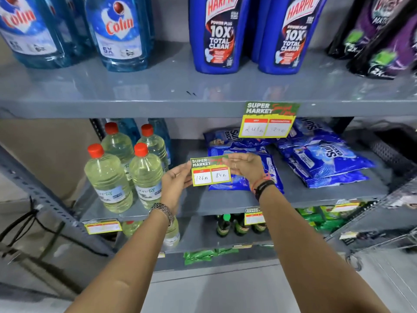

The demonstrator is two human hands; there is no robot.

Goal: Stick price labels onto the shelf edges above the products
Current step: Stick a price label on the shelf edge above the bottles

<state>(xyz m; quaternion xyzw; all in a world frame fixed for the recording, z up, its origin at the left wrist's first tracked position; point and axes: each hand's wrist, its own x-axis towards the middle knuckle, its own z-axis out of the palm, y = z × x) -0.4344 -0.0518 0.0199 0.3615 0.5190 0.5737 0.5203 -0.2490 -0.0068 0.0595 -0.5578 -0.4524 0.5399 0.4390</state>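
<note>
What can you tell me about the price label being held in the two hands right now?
The price label is a small rectangular card, seemingly paper, yellow-green edged. Its green header reads SUPER MARKET, with red script beside it. Below sit two red-topped white boxes, handwritten 126 and 84. It faces the camera, slightly tilted, unstuck, before the blue detergent packets. The left hand pinches its left edge, the right hand its right.

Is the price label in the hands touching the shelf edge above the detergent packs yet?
Apart. The head view shows the price label held between both hands, well below that shelf edge.
</note>
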